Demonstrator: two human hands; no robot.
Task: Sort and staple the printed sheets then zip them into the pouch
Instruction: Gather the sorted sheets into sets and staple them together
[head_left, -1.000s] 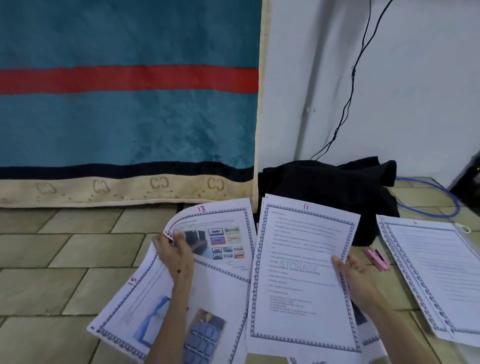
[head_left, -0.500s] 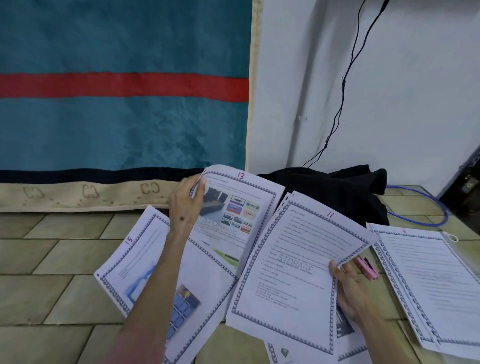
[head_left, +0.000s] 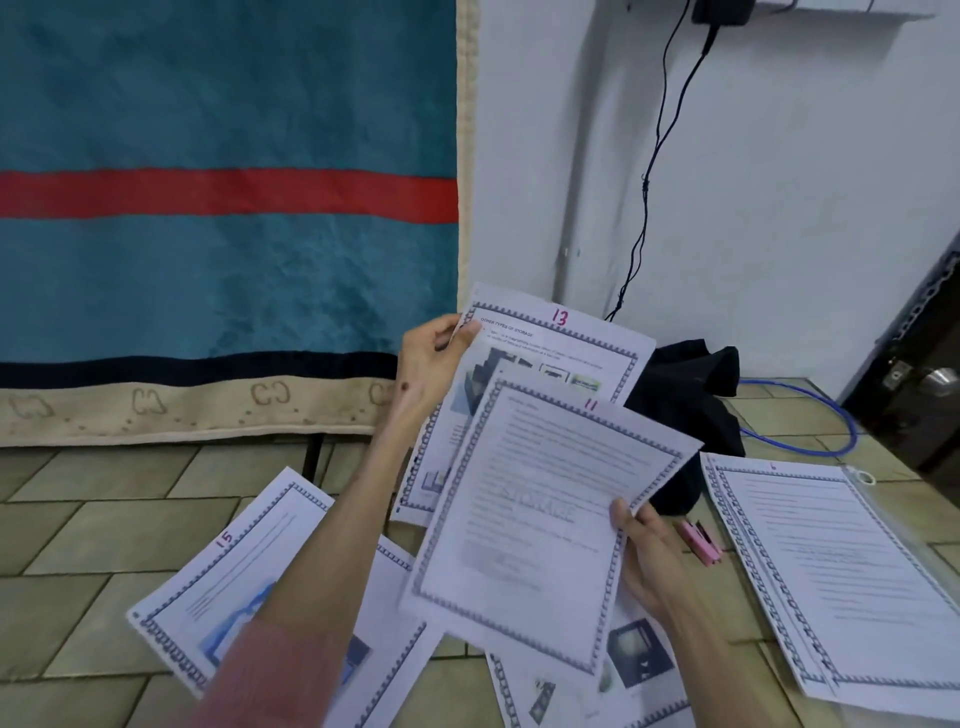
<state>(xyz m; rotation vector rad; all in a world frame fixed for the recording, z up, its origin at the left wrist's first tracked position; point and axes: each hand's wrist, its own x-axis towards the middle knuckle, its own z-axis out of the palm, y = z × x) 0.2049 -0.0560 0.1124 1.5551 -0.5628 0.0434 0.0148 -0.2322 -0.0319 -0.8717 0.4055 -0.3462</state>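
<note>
Left hand (head_left: 426, 358): grip pinching top corner of sheet 13 (head_left: 561, 353), raised
Right hand (head_left: 649, 556): grip holding right edge of sheet 11 (head_left: 540, 519)
Relation: 13 behind and above 11, overlapping, long axes near parallel
Stack (head_left: 831, 571): on floor, right, nearer right hand

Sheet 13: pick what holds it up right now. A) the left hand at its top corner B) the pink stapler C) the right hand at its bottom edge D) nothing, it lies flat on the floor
A: the left hand pinches the top left corner of sheet 13, raised behind sheet 11, which the right hand holds.
</note>
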